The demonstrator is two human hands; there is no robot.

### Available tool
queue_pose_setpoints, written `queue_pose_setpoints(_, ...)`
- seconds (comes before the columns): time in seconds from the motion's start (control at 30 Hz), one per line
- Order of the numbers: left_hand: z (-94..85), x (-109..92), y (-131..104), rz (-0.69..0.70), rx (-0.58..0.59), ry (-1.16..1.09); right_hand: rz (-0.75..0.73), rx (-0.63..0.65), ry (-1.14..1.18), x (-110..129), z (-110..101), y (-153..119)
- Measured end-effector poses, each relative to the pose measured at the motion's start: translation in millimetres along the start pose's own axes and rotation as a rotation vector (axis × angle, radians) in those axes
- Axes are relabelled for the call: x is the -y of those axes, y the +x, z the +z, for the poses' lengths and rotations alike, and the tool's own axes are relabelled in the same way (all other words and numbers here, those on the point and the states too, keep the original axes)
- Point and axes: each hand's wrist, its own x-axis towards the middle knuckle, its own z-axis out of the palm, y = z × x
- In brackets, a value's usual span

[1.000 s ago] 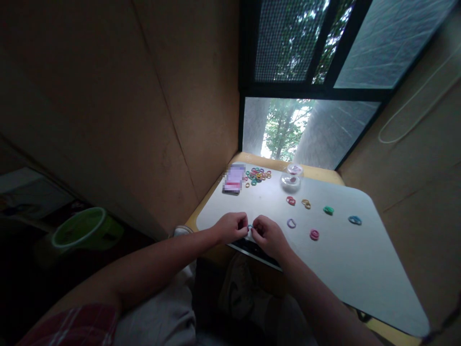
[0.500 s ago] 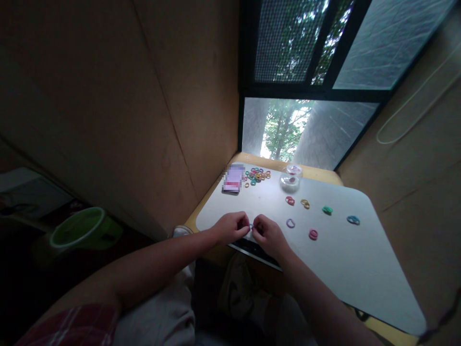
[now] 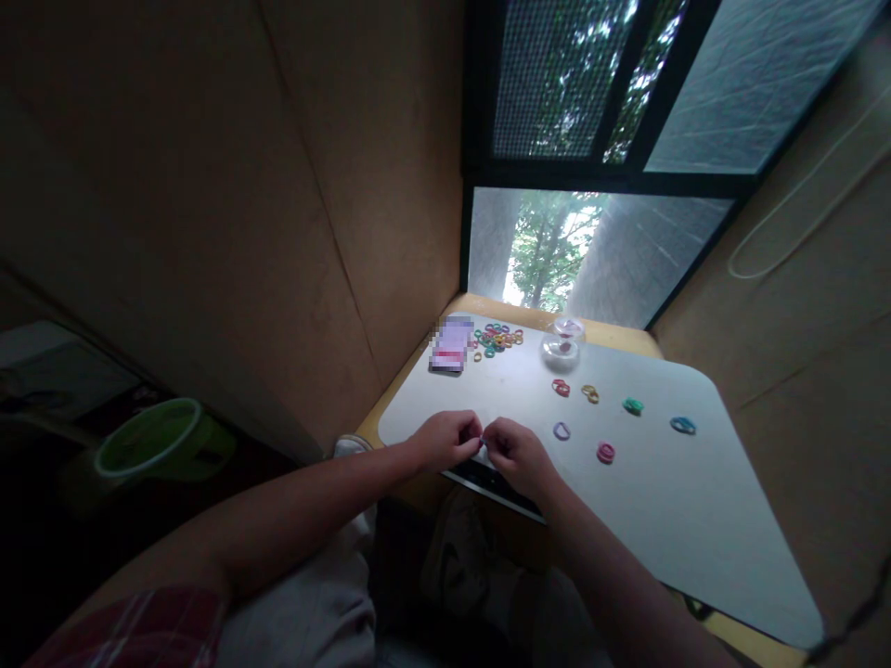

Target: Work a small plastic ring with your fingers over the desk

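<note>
Near the white board's front edge, my left hand (image 3: 452,440) and my right hand (image 3: 513,451) meet fingertip to fingertip, both pinched. Between them shows a tiny bit of a bluish-purple band (image 3: 483,441), mostly hidden by the fingers. To the right of my right hand a purple band (image 3: 561,430) and a pink band bundle (image 3: 605,453) lie on the board. Behind these sit red bands (image 3: 561,388), yellow bands (image 3: 590,394), green bands (image 3: 633,406) and blue bands (image 3: 683,425). A mixed pile of coloured bands (image 3: 497,339) lies at the back left.
A phone with a blurred screen (image 3: 451,344) lies at the board's back left corner. A clear round container (image 3: 561,351) stands at the back of the white board (image 3: 696,501). A green bin (image 3: 163,441) is on the far left, below the board.
My right hand has moved slightly left, closing the small gap between my fingertips. Less of the band shows between them.
</note>
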Motion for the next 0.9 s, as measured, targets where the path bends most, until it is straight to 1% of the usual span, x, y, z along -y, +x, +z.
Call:
queue_pose_setpoints(0.13,0.3,1.2,0.0,0.022,0.011,-0.005,-0.009,-0.002,-0.017,-1.2,0.0,0.3)
queue_pose_setpoints(0.33,1.1,2.5,0.3,-0.002,-0.001,0.014,0.026,-0.003,-0.012,3.0,-0.6,-0.1)
queue_pose_setpoints(0.53,0.0,2.5,1.0,-0.003,0.013,0.017,0.048,0.012,0.018,5.3,-0.7,-2.3)
queue_pose_setpoints(0.9,-0.4,-0.3,-0.3,0.013,0.015,0.048,0.076,-0.003,-0.044,7.1,-0.9,-0.1)
